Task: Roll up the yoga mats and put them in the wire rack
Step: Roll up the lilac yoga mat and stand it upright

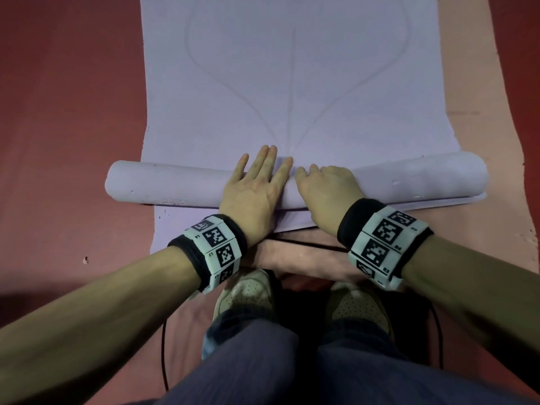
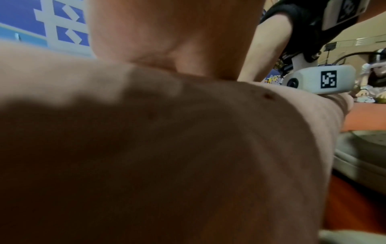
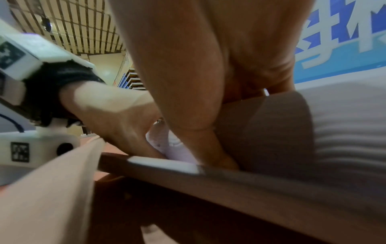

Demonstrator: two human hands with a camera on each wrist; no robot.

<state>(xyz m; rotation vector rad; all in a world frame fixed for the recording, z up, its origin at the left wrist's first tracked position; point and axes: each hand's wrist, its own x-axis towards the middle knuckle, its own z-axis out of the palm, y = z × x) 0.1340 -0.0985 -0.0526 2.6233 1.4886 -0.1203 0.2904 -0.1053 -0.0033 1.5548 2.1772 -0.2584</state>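
A lavender yoga mat (image 1: 292, 83) lies flat on the floor, stretching away from me. Its near end is wound into a thick roll (image 1: 163, 182) that runs left to right. My left hand (image 1: 258, 179) presses on the middle of the roll with straight, spread fingers. Just beside it, my right hand (image 1: 323, 182) rests on the roll with its fingers curled over the top. In the left wrist view the roll (image 2: 146, 148) fills most of the picture beneath my palm (image 2: 167, 41). The right wrist view has my right hand (image 3: 188, 66) bent over the roll (image 3: 344, 123). No wire rack is in view.
A pink mat (image 1: 496, 141) lies under the lavender one, its near end curled up (image 1: 292, 255) in front of my shoes (image 1: 248, 290). Red floor (image 1: 73, 112) spreads to the left. A black cable (image 1: 163, 346) loops beside my legs.
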